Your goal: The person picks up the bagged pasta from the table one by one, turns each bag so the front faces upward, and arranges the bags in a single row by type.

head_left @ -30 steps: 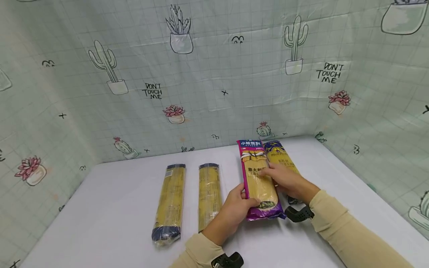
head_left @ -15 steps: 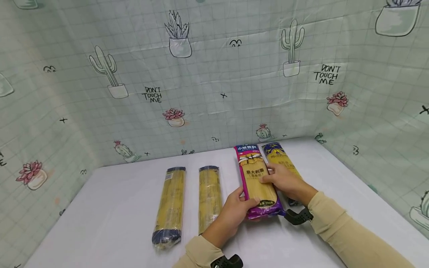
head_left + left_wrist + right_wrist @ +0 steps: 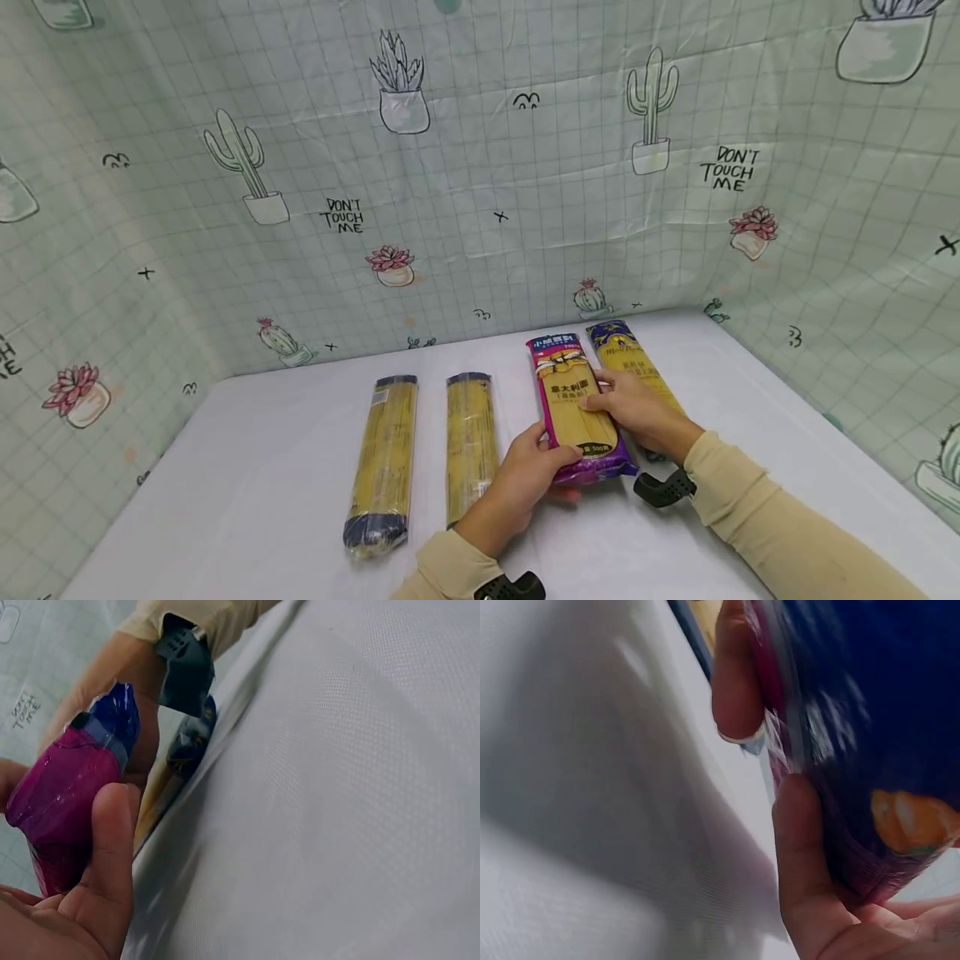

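In the head view, both hands hold a pasta packet point(image 3: 572, 408) with a pink-and-purple wrapper and a clear front showing pale noodles. My left hand point(image 3: 525, 473) grips its lower left edge, thumb on the front. From the right side my right hand point(image 3: 642, 410) holds it with the thumb on the front. The packet's purple end point(image 3: 67, 795) faces the left wrist camera. Its dark blue back point(image 3: 885, 697), with an orange picture, fills much of the right wrist view. A second pasta packet point(image 3: 618, 346), yellow with a blue top, lies partly hidden behind the right hand.
Two more clear-wrapped spaghetti packets with dark blue ends lie side by side to the left: one outer packet point(image 3: 381, 458) and one inner packet point(image 3: 470, 442), partly covered by the left forearm. The white table point(image 3: 247, 467) meets a cactus-print cloth point(image 3: 450, 167) behind.
The held packet's top end has come down and nearer, so its front lettering shows more plainly. Both hands keep their grip. The head view has tilted up slightly.
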`<move>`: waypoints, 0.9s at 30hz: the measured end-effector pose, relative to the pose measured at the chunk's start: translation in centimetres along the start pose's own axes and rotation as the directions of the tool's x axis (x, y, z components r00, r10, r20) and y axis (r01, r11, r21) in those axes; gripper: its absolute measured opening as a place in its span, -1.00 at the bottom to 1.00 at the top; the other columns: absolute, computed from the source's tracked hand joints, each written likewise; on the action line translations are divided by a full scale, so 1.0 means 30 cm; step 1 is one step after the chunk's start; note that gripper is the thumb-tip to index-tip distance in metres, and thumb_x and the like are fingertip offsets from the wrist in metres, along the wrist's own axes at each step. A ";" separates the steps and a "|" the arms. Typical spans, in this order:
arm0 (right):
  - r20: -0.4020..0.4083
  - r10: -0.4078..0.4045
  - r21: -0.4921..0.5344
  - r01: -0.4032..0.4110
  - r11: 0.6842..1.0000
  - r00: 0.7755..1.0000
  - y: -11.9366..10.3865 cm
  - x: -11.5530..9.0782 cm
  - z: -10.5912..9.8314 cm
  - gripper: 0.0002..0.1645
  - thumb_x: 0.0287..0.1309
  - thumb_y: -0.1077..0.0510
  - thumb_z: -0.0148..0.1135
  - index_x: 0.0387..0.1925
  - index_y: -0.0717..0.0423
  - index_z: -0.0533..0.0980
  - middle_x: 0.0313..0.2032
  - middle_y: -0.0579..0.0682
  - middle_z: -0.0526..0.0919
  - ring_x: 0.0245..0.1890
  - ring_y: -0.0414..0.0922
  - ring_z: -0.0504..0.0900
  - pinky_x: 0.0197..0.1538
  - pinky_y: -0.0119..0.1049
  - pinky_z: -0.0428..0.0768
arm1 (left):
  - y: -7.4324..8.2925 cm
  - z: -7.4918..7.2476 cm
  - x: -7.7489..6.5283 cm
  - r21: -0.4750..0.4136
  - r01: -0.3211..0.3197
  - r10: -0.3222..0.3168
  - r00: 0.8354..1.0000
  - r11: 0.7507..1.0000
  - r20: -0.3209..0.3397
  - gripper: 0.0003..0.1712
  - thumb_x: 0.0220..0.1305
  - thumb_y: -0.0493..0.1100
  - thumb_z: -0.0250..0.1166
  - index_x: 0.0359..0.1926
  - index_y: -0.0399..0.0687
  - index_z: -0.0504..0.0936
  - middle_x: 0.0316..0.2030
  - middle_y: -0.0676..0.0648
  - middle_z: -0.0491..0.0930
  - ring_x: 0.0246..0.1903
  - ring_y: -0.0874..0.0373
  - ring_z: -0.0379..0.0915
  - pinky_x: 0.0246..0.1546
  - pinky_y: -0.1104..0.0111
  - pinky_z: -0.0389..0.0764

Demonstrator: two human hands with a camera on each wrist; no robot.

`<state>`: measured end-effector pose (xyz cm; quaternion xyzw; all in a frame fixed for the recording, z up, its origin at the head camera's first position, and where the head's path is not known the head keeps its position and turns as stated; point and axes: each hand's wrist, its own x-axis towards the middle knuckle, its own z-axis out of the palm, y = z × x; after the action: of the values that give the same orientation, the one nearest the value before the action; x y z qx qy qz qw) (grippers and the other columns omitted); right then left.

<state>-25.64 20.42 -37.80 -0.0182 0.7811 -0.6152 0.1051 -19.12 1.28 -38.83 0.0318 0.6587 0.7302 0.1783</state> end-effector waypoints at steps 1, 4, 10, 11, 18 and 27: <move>-0.004 0.001 0.001 -0.001 1.000 1.000 0.002 0.002 0.003 -0.18 0.33 0.23 0.18 0.49 0.37 0.07 -0.15 0.16 0.69 -0.32 -0.06 0.71 -0.25 -0.21 0.69 | 0.001 0.000 0.001 -0.011 0.001 -0.001 1.000 1.000 0.000 -0.38 0.29 -0.25 0.33 0.34 -0.21 0.38 -0.16 -0.10 0.70 -0.30 0.04 0.69 -0.41 0.24 0.71; -0.015 0.008 -0.023 -0.008 1.000 1.000 0.008 0.006 0.010 -0.14 0.35 0.16 0.20 0.51 0.35 0.04 -0.14 0.15 0.69 -0.35 -0.09 0.69 -0.28 -0.25 0.67 | 0.005 0.000 0.003 -0.055 0.003 -0.004 1.000 0.998 -0.010 -0.36 0.30 -0.32 0.30 0.36 -0.26 0.33 -0.11 -0.13 0.68 -0.23 0.02 0.68 -0.31 0.23 0.72; 0.058 0.043 -0.037 -0.041 0.998 0.997 0.001 -0.001 0.001 -0.10 0.35 0.06 0.18 0.52 0.35 0.02 -0.13 0.17 0.66 -0.31 -0.08 0.67 -0.25 -0.22 0.67 | 0.011 -0.002 0.013 -0.078 -0.028 0.026 0.999 0.997 -0.028 -0.41 0.35 -0.35 0.24 0.36 -0.30 0.32 -0.04 -0.14 0.67 -0.15 0.00 0.67 -0.20 0.21 0.71; 0.081 0.060 -0.036 -0.057 0.998 0.995 -0.004 -0.005 -0.006 -0.10 0.34 0.06 0.17 0.51 0.34 0.03 -0.12 0.19 0.65 -0.28 -0.06 0.67 -0.24 -0.19 0.68 | 0.010 -0.003 0.013 -0.083 -0.033 0.031 0.999 0.996 -0.028 -0.40 0.36 -0.35 0.24 0.37 -0.30 0.31 -0.04 -0.15 0.67 -0.15 -0.01 0.67 -0.21 0.21 0.71; 0.177 0.091 -0.133 -0.067 0.989 0.980 -0.032 -0.026 -0.057 -0.05 0.13 0.26 0.19 0.50 0.30 0.03 -0.01 0.27 0.57 -0.18 -0.01 0.65 -0.20 -0.13 0.67 | 0.015 0.004 0.024 -0.119 -0.022 0.018 0.999 0.993 -0.039 -0.34 0.39 -0.28 0.26 0.41 -0.35 0.24 -0.04 -0.20 0.62 -0.13 -0.04 0.67 -0.21 0.20 0.71; 0.078 0.054 -0.188 -0.039 0.981 0.995 -0.004 -0.016 -0.047 -0.20 0.15 0.36 0.24 0.42 0.33 0.21 -0.08 0.22 0.59 -0.24 -0.03 0.68 -0.20 -0.15 0.69 | 0.033 -0.002 0.029 -0.055 0.024 -0.025 1.000 0.998 -0.017 -0.42 0.37 -0.25 0.18 0.34 -0.42 0.34 -0.03 -0.21 0.63 -0.06 -0.03 0.62 -0.11 0.10 0.68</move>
<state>-25.45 21.80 -37.30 -0.0350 0.8305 -0.5354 0.1495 -20.15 1.42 -38.02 0.0123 0.6404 0.7460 0.1823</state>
